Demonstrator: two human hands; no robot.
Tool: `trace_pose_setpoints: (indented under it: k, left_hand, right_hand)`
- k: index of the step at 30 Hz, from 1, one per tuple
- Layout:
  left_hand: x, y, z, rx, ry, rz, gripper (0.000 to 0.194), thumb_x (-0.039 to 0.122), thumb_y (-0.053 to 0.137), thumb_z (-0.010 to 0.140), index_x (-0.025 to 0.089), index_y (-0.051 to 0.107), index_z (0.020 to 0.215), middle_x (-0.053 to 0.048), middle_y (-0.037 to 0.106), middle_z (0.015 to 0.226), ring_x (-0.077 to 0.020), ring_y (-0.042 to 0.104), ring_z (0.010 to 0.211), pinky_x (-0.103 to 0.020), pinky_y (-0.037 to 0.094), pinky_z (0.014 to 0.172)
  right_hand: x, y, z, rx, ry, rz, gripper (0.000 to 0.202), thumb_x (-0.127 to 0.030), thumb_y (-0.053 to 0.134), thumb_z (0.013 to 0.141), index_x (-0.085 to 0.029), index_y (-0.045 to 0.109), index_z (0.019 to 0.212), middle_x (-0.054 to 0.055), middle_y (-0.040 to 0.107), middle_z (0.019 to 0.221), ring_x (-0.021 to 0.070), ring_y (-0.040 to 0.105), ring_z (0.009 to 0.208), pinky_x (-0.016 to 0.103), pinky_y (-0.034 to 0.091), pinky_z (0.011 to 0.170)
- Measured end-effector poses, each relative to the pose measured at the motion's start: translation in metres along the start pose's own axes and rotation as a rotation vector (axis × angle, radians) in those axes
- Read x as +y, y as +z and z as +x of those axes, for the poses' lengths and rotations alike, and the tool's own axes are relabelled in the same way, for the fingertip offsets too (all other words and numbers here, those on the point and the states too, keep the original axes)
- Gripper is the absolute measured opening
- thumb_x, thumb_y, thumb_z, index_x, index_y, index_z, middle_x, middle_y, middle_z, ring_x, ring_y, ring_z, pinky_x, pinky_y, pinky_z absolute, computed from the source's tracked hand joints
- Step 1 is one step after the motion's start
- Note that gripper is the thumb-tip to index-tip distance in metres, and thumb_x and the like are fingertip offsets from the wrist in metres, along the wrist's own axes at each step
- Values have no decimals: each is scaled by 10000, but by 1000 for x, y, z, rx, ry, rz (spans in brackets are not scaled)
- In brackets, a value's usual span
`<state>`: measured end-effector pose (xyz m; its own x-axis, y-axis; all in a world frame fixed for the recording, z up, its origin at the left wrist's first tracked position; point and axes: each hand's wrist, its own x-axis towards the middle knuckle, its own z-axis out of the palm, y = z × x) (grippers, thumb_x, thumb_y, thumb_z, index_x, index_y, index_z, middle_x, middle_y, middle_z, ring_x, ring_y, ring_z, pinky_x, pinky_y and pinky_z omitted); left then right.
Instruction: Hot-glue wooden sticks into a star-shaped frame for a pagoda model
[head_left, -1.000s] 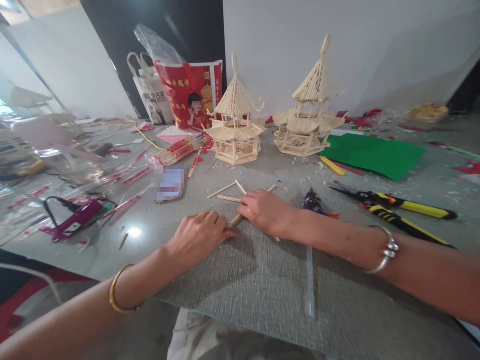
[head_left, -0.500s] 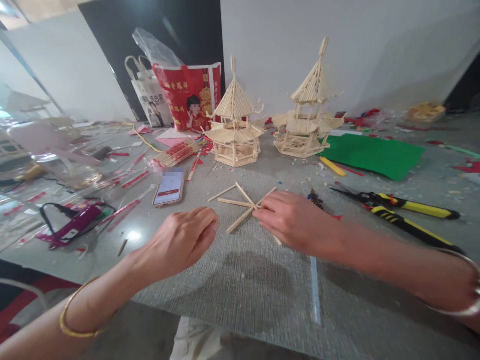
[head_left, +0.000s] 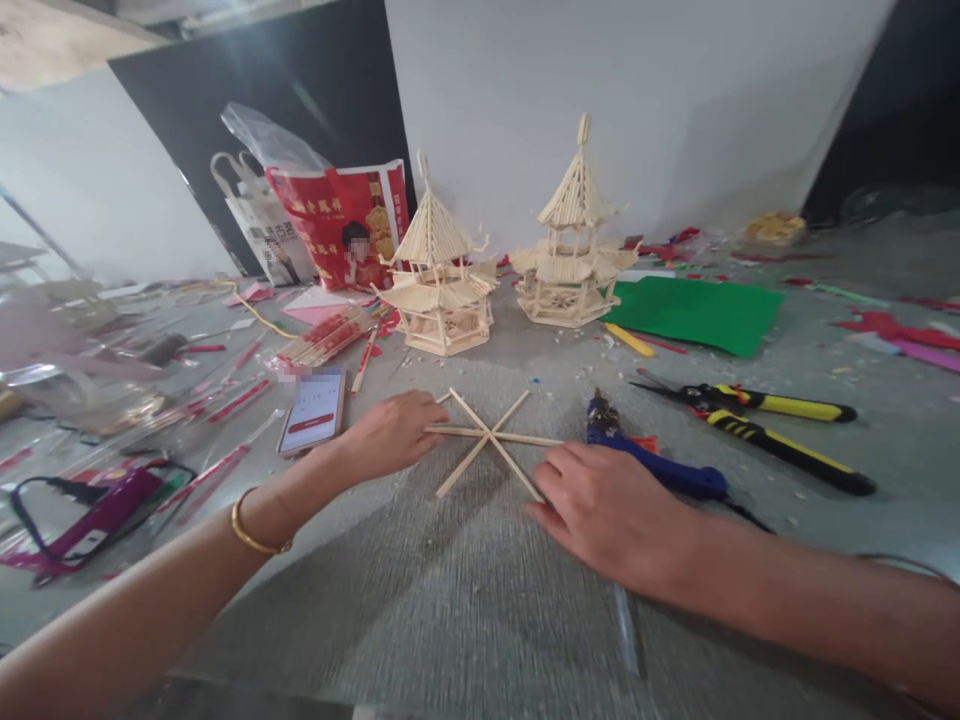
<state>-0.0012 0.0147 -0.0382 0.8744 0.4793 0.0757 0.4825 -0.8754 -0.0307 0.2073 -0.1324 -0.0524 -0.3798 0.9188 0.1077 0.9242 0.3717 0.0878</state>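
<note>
Several thin wooden sticks cross at one point, forming a six-armed star flat on the table. My left hand is closed at the left end of its horizontal arm, fingertips on the wood. Beside those fingertips shows the tip of a loose stick, otherwise covered by the hand. My right hand has its fingers curled at the star's right and lower-right ends; the fingertips are partly hidden. Behind it lies a blue hot glue gun, and a clear glue stick lies nearer the front.
Two stick-built pagodas stand at the back. Black-and-yellow pliers and a green sheet lie right. On the left are a phone, packaged sticks, a purple power strip and a red bag.
My left hand has moved forward to the star's left end. My right hand has drawn back from the star's centre to its right-hand ends, uncovering the crossing and the glue gun. The view has shifted.
</note>
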Motion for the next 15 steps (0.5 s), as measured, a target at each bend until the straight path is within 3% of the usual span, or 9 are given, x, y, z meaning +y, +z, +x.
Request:
trace_pose_setpoints:
  k: [6, 15]
  left_hand:
    - [8, 0, 6, -41, 0, 95, 214, 229, 442, 895, 165, 640, 845, -47, 626, 810, -160, 589, 798, -285, 440, 739]
    - [17, -5, 1, -87, -48, 65, 182, 189, 451, 819, 175, 618, 749, -19, 638, 749, -141, 581, 722, -253, 393, 660]
  right_hand:
    - [-4, -6, 15, -185, 79, 20, 220, -247, 481, 876, -138, 672, 899, 123, 676, 891, 245, 633, 801, 336, 451, 627]
    - [-1, -12, 20, -217, 63, -9, 229, -138, 459, 862, -141, 687, 837, 120, 680, 834, 222, 636, 760, 312, 385, 557]
